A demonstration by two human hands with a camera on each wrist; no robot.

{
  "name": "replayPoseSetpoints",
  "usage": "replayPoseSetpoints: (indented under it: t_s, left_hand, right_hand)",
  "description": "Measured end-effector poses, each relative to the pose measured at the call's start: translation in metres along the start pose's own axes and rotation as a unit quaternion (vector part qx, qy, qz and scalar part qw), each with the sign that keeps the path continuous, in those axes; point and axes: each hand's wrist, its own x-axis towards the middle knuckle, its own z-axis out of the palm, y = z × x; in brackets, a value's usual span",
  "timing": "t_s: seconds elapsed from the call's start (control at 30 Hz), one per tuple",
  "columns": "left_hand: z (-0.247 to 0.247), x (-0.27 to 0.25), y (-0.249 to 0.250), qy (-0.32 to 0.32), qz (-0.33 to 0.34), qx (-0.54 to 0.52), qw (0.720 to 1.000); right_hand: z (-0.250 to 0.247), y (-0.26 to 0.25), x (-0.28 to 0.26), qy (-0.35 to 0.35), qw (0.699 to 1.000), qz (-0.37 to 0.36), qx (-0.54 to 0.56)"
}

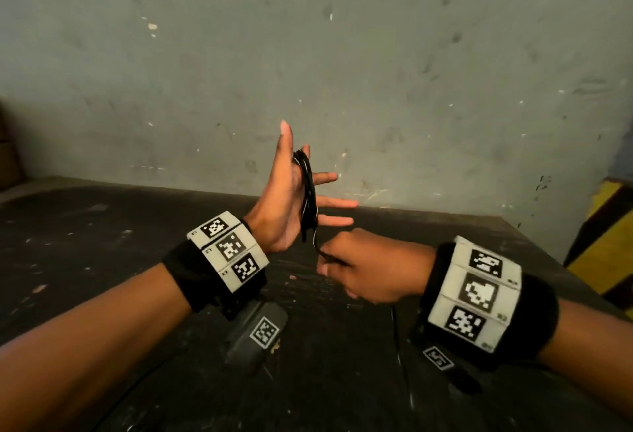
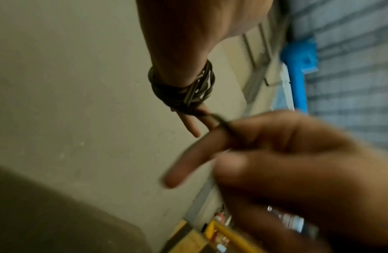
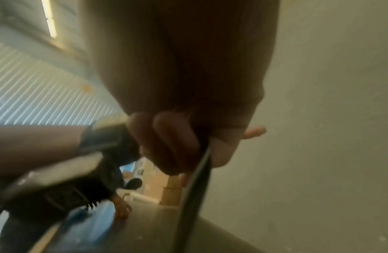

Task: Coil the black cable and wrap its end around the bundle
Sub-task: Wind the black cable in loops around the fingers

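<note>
Several loops of the black cable (image 1: 307, 188) sit around my left hand (image 1: 287, 198), wound across the palm and over the base of the fingers (image 1: 337, 204). These fingers are straight and spread, pointing to the right, and the thumb stands up; the hand does not clench the cable, it only carries the coil. In the left wrist view the same loops (image 2: 182, 89) circle the hand as a tight band, some strands crossing over others.

One free strand leaves the bottom of the coil and goes down to my right hand (image 1: 370, 265), which is just below and to the right of the left one. Its fingers are curled and pinch this strand near the coil. In the right wrist view the cable (image 3: 195, 193) runs out from between the curled fingers (image 3: 167, 137) and hangs down, blurred.

Both hands are raised above the dark table (image 1: 102, 226). Behind stands a grey wall (image 1: 342, 55), and at the far right a yellow and black striped edge (image 1: 606, 250). Each wrist wears a black band with white marker squares (image 1: 228, 247).
</note>
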Motion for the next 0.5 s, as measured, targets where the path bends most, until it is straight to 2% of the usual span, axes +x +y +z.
replayPoseSetpoints:
  t_s: [0.1,0.2,0.27,0.33,0.5]
  left_hand:
    - [0.004,-0.002,-0.001,0.006,-0.005,-0.027,1.000]
    - [0.007,-0.002,-0.010,0.035,0.001,0.074,0.997]
    - [0.006,-0.004,-0.021,0.036,-0.010,0.174,0.984]
    - [0.003,-0.007,-0.031,0.009,-0.019,0.237,0.971]
    - [-0.004,-0.015,-0.037,-0.027,-0.024,0.258,0.966]
  right_hand:
    - [0.012,0.003,0.000,-0.024,0.998,0.027,-0.049]
    - [0.015,-0.006,-0.002,-0.008,0.999,-0.002,-0.033]
    - [0.002,-0.013,-0.007,0.010,0.999,-0.025,-0.033]
    - [-0.018,-0.014,-0.011,0.037,0.997,-0.029,-0.059]
    - [-0.067,0.000,-0.026,0.025,0.995,-0.014,-0.100]
